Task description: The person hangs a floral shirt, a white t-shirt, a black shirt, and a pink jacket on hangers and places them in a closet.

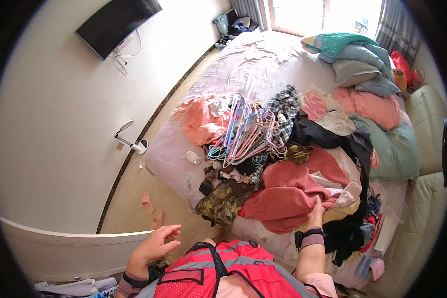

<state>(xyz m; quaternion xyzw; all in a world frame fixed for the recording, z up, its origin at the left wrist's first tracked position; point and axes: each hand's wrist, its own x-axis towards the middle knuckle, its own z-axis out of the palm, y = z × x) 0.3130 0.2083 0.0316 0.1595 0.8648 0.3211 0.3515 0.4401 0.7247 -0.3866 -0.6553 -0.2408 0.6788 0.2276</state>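
Observation:
My right hand [316,215] grips the near edge of a coral-red garment [285,201], its thumb on top and its fingers partly hidden by cloth. Pale and yellow clothing lies beside and under that garment. In the air left of the bed is my left hand [158,244], empty, with thumb and fingers apart. Camouflage-patterned cloth [223,201] hangs at the bed's near edge. Beyond it lies a heap of coloured clothes hangers [242,134], between an orange-pink cloth [201,123] and a black-and-white checked garment [285,102]. Black clothing [320,134] runs along the right.
The bed [253,56] has a padded headboard [426,208] on the right, with pillows and quilts [387,149] piled against it. A white desk lamp [138,146] stands by the left wall. Pink slippers [147,203] lie on the floor. A white curved panel [78,246] stands at lower left.

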